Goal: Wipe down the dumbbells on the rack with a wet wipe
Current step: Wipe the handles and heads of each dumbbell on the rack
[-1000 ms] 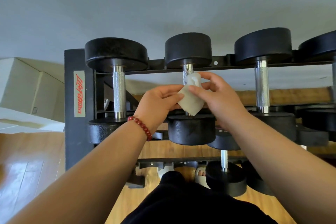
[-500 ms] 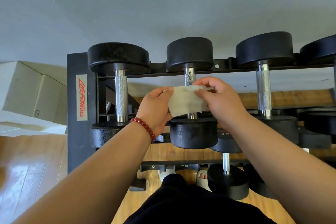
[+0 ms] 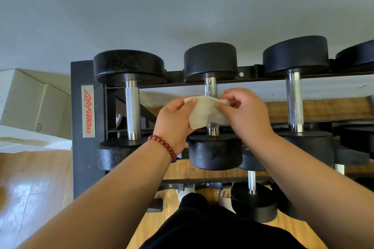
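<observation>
Plainly the biggest thing in view is the rack (image 3: pixel 80 127), a black steel frame whose top rails carry a row of dumbbells (image 3: pixel 132 107), each lying with its handle running away from the person. They look heavy and rigid, with matte black heads and knurled chrome handles. They probably need no lifting, since a cloth can be run along a handle and round a head where they rest. The knurling would likely drag at anything damp, so wrapping the handle and sliding seems the best hold.

The middle dumbbell (image 3: pixel 214 151) sits straight ahead of the person, with a neighbour on each side.

The wipe (image 3: pixel 202 113) is small, pale, light and limp. It will bunch and fold rather than keep a shape, so it wants pinching at its edges or wrapping flat. It is spread across the middle stretch of that handle, with bare chrome showing beyond it and nearer than it.

The left hand (image 3: pixel 174 121) grips the wipe's left edge, thumb on the front. The right hand (image 3: pixel 247 115) pinches the right edge between thumb and curled fingers. The hands flank the handle with the wipe held between them. A bracelet (image 3: pixel 164 144) of red beads circles the left wrist.
</observation>
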The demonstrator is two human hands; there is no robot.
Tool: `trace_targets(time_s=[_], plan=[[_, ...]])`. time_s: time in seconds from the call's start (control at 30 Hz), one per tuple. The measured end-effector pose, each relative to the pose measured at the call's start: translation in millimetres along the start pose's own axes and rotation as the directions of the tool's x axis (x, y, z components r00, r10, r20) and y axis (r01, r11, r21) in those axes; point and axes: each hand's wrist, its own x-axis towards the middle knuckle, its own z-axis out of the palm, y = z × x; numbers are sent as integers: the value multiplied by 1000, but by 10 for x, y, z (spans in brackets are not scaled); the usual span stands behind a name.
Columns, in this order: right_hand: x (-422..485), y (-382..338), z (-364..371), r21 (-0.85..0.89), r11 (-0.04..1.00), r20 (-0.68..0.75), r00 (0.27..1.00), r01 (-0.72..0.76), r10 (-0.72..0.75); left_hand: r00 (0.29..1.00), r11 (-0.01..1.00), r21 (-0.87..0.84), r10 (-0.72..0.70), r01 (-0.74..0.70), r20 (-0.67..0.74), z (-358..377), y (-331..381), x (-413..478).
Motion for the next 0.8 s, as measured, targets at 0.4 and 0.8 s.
trace_targets(time_s=[0.4, 0.8], plan=[[-176, -80, 87, 358, 934, 140, 988, 10, -64, 995, 992, -88, 97, -94, 28, 136, -15, -64], [-406, 215, 222, 306, 952, 17, 1000, 7, -13, 923, 931, 254, 317, -261, -216, 194, 23, 299]])
